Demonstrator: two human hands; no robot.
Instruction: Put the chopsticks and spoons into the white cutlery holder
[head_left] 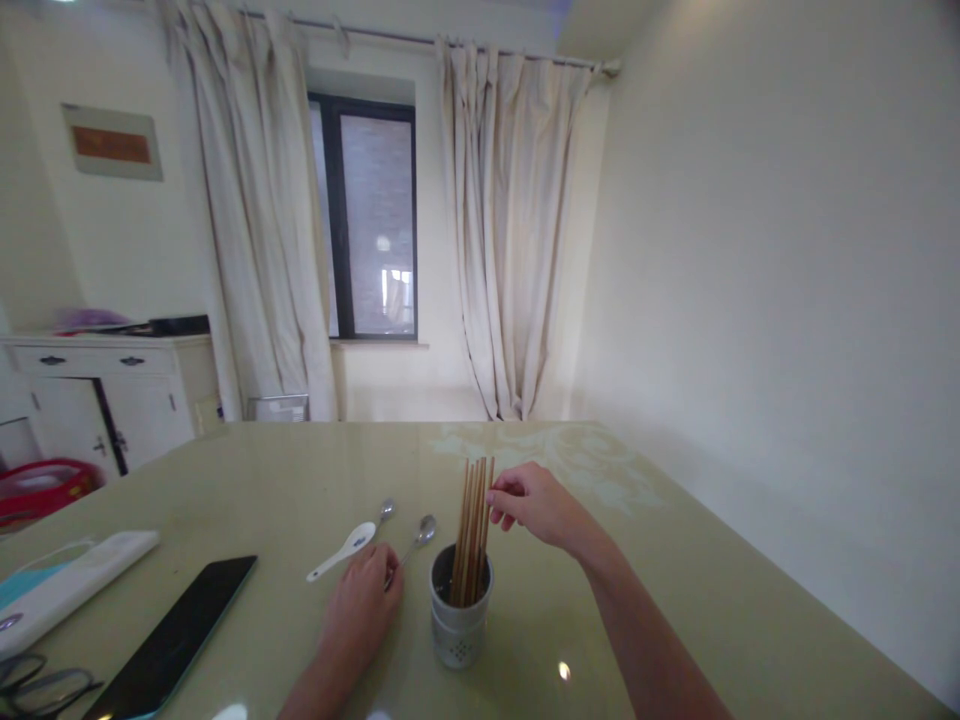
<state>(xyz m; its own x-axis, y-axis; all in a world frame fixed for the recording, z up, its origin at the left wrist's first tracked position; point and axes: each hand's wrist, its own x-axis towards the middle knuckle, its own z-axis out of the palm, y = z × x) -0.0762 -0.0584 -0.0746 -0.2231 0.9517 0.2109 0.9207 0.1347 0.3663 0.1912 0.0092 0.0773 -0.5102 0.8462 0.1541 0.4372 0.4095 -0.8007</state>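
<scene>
A grey metal utensil holder with small holes (459, 635) stands upright on the table, with several wooden chopsticks (469, 530) in it. My right hand (531, 502) pinches the upper part of the rightmost chopstick, whose lower end is still inside the holder. To the left of the holder, my left hand (364, 595) rests on the tabletop with fingers curled around the handle end of a metal spoon (426, 529). Just beyond that hand lie a white ceramic spoon (343, 552) and another metal spoon (386, 510), its handle partly hidden.
On the left of the glossy greenish table (300, 470) lie a dark phone-like slab (184, 630), a long white object (82, 585) and eyeglasses (52, 688). Beyond the table are a white cabinet (142, 390) and curtains (517, 230). A wall (787, 300) runs along the right.
</scene>
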